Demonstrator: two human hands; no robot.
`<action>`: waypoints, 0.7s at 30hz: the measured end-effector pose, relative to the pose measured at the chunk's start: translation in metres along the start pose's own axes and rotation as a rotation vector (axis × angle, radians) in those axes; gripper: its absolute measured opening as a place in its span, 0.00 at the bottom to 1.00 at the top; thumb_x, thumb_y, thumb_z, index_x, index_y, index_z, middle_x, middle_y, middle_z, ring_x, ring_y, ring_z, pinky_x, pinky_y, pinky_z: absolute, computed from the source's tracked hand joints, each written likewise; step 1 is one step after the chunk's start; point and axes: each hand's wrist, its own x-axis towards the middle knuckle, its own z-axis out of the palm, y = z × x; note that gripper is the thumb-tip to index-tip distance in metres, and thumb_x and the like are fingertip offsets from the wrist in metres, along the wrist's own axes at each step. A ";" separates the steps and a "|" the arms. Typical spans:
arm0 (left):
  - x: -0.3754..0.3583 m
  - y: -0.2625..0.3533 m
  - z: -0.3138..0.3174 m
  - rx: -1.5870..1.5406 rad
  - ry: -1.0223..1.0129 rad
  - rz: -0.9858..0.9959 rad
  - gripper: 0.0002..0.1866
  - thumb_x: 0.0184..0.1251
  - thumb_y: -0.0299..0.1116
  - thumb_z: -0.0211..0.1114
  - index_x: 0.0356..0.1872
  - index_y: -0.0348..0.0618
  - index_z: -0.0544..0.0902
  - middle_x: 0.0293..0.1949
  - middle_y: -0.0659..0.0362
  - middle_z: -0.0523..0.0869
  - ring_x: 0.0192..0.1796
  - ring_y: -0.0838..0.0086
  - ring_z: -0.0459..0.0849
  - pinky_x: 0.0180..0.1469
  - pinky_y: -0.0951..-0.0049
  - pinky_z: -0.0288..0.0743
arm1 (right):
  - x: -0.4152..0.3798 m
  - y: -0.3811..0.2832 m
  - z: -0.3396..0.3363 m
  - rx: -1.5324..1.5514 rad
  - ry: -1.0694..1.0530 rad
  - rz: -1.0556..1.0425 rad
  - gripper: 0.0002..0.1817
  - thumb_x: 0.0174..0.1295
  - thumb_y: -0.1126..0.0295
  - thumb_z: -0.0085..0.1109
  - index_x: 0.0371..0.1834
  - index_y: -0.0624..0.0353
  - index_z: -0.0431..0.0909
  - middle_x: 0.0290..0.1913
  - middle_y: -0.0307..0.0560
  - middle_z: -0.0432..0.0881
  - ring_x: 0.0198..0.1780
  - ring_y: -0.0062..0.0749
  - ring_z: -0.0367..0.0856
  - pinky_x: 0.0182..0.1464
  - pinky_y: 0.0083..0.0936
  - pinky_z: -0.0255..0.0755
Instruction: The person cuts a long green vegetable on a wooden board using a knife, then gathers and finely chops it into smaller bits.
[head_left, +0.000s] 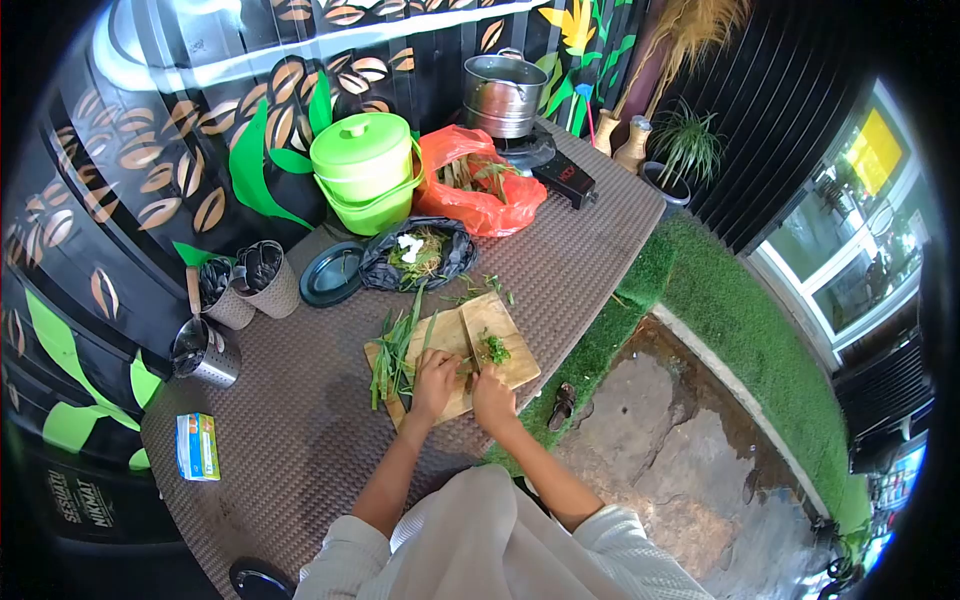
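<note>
A wooden cutting board (521, 367) lies slanted near the table's right edge. My right hand (493, 400) is closed around the handle of a knife (469, 338), whose blade points away from me over the board. Just left of the blade, my left hand (435, 383) has its fingers curled down on the board, pressing green leaves that are mostly hidden beneath them. Long green leaves (393, 352) lie across the board's left side and beyond its edge. To the right of the blade sits a small heap of chopped greens (494, 348).
Behind the board are a black plastic bag (375, 268) of scraps, a dark plate (332, 274), a lime-green lidded bucket (362, 150) and a red plastic bag (490, 215). A steel pot (502, 95) stands on a portable stove (565, 178). Cutlery holders (268, 290) and a tissue pack (197, 447) are left.
</note>
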 end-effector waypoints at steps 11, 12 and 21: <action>0.001 0.008 -0.007 0.006 -0.039 0.008 0.11 0.55 0.23 0.63 0.39 0.45 0.87 0.33 0.59 0.79 0.44 0.64 0.75 0.49 0.64 0.67 | -0.010 -0.005 0.001 0.042 -0.048 0.023 0.21 0.72 0.56 0.41 0.49 0.67 0.65 0.30 0.66 0.82 0.35 0.60 0.84 0.36 0.49 0.79; 0.003 0.009 -0.009 0.016 -0.039 0.017 0.11 0.54 0.23 0.63 0.39 0.45 0.87 0.33 0.60 0.79 0.44 0.64 0.75 0.49 0.64 0.67 | -0.005 -0.003 0.000 0.042 -0.052 0.023 0.21 0.72 0.56 0.41 0.49 0.67 0.65 0.30 0.66 0.82 0.35 0.60 0.84 0.36 0.49 0.79; 0.002 0.007 -0.009 -0.001 -0.025 0.021 0.11 0.54 0.22 0.62 0.38 0.45 0.86 0.34 0.60 0.80 0.44 0.64 0.75 0.50 0.63 0.67 | -0.013 -0.007 0.003 0.061 -0.080 0.068 0.21 0.72 0.55 0.41 0.47 0.67 0.65 0.30 0.66 0.82 0.35 0.61 0.83 0.37 0.51 0.78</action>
